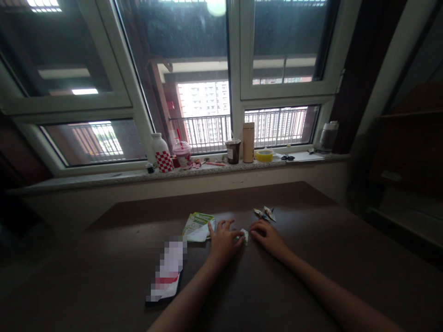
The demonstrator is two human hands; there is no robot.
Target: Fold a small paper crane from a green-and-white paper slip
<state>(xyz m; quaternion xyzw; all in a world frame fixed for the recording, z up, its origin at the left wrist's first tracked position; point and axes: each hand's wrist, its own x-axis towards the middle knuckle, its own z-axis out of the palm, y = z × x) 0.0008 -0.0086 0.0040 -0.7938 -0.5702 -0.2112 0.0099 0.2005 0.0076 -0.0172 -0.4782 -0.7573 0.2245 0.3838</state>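
Note:
Both my hands rest on a dark brown table (311, 258). My left hand (223, 240) lies with its fingers spread, fingertips pressing on a small folded piece of white paper (245, 235). My right hand (268, 236) is beside it on the right, fingers curled down and touching the same paper's edge. A small folded patterned paper figure (265, 214) lies just beyond my right hand. A green and white packet (198, 226) lies to the left of my left hand.
A phone (166, 272) lies on the table near my left forearm. The window sill (104, 175) behind holds a red-checked bottle (162, 152), a pink cup (182, 154), a dark cup (233, 151), a tan flask (248, 142), yellow tape (264, 155) and scissors (287, 157).

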